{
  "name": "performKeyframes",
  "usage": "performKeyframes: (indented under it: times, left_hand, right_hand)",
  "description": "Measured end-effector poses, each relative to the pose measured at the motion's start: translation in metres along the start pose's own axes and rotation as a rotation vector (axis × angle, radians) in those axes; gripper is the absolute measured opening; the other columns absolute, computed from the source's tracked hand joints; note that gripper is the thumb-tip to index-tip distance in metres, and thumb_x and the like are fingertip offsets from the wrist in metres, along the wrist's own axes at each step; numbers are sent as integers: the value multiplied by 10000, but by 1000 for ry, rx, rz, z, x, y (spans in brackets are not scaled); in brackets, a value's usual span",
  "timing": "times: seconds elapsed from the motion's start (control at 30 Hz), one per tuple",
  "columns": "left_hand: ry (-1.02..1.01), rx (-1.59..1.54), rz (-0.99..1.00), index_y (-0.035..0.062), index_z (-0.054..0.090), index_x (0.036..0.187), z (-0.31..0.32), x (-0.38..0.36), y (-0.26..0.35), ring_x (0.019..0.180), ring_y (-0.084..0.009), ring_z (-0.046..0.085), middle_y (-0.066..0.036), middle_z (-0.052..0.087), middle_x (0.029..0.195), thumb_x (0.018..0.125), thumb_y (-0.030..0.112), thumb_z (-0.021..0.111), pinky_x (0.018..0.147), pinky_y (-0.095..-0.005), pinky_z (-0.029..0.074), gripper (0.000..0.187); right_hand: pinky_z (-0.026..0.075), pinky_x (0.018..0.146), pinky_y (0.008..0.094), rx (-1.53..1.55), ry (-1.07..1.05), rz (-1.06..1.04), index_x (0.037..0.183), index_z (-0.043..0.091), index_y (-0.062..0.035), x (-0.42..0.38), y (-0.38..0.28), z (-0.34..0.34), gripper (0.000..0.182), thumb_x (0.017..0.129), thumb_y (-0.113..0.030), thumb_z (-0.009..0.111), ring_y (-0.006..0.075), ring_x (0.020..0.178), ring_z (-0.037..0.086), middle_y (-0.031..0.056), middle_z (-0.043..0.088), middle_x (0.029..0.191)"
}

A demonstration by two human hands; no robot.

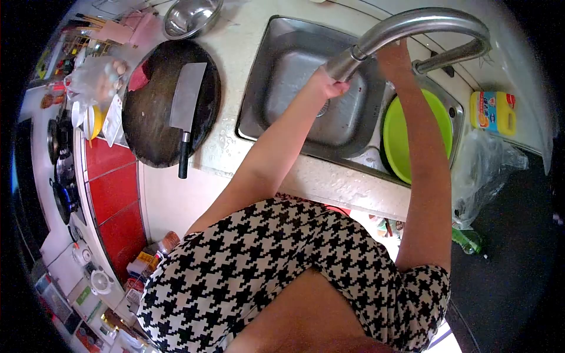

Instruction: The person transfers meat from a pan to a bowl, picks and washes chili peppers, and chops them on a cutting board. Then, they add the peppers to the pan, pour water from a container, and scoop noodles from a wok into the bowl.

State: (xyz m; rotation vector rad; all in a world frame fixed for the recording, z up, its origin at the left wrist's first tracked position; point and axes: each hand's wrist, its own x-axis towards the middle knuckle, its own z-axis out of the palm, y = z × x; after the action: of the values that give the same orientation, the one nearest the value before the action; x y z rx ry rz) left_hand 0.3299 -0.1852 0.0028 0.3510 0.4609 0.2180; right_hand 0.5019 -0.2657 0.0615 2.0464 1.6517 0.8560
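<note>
Well, wet kitchen countertop [235, 82] borders the sink [294, 65].

Daylight-like brightness covers the pale worktop [226, 132], with a hard highlight along the curved faucet [424, 20] and softer glare in the metal sink [294, 65]. The near right floor [506, 253] is dim and grainy. Strong fisheye distortion bends the edges, which fall into black corners; the far left clutter looks soft.

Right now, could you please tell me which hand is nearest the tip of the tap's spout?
The left hand, just at the spout; the right hand is farther back, partly behind the tap.
</note>
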Motion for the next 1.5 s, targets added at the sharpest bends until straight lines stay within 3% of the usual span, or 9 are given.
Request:
performKeyframes:
  times: [0.37, 0.5, 0.57, 0.7, 0.83, 1.03, 1.23, 1.37, 1.5]
  left_hand:
    - [29, 178, -55, 48, 514, 996, -14, -3, -9, 680, -208, 587, -95, 587, 811, 866, 256, 428, 543, -322, 487, 260]
    - [246, 1738, 91, 68, 544, 951, -8, -35, -24, 733, -241, 599, -94, 602, 782, 863, 243, 407, 558, -395, 475, 240]
    - [150, 2524, 281, 80, 555, 926, -45, -18, -41, 740, -266, 594, -106, 605, 777, 848, 254, 431, 581, -422, 462, 228]
    - [-2, 2163, 642, 103, 564, 908, 7, -87, -16, 790, -306, 570, -120, 596, 839, 840, 301, 437, 688, -399, 446, 245]
    - [331, 2032, 883, 90, 555, 909, -4, -134, 44, 737, -327, 570, -122, 599, 798, 831, 295, 483, 623, -395, 452, 231]
    - [573, 2323, 963, 90, 554, 825, -95, -118, 42, 693, -298, 544, -114, 537, 735, 757, 262, 571, 584, -398, 436, 186]
    - [502, 2400, 892, 51, 493, 1072, -89, -131, 24, 901, -294, 476, -129, 516, 880, 619, 353, 688, 758, -382, 398, 578]
    - [321, 2220, 744, 37, 419, 1181, -87, -149, 39, 949, -302, 469, -146, 532, 991, 541, 343, 751, 847, -364, 370, 783]
    - [314, 2130, 845, 70, 492, 1104, -100, -157, 47, 941, -292, 480, -123, 555, 990, 536, 280, 770, 834, -357, 385, 667]
  right_hand:
    - [159, 969, 580, 44, -31, 97, 1137, 475, -81, -58, 16, -9, 403, 788, -282, 498, 227, 1244, 232, 52, 367, 1278]
    - [334, 864, 506, 362, -91, 232, 1024, 534, -85, -103, -26, -20, 335, 771, -304, 520, 290, 1043, 468, 107, 541, 1062]
    - [416, 727, 458, 561, -450, 157, 944, 564, -115, -133, -56, 3, 258, 766, -298, 524, 320, 781, 571, 119, 605, 818]
    - [451, 621, 431, 1019, -312, 253, 951, 569, -184, -146, -121, -40, 213, 787, -306, 510, 293, 730, 593, 116, 612, 779]
    - [458, 620, 400, 1411, 129, 335, 1089, 515, -208, -89, -179, -109, 343, 811, -403, 471, 269, 754, 599, 102, 616, 814]
    - [458, 626, 394, 1115, -480, 232, 1135, 429, -72, -84, -203, -135, 572, 773, -513, 472, 295, 736, 598, 146, 606, 807]
    - [447, 687, 425, 1446, -335, 805, 1157, 254, 2, -131, -230, -97, 656, 672, -247, 617, 364, 826, 572, 246, 556, 920]
    - [453, 552, 290, 2078, -280, 1019, 1128, 282, 11, -154, -233, -55, 592, 667, -170, 605, 180, 589, 538, 118, 559, 764]
    - [445, 448, 335, 2240, -547, 922, 1019, 413, -10, -144, -184, -94, 267, 767, -78, 470, 193, 597, 566, 84, 555, 743]
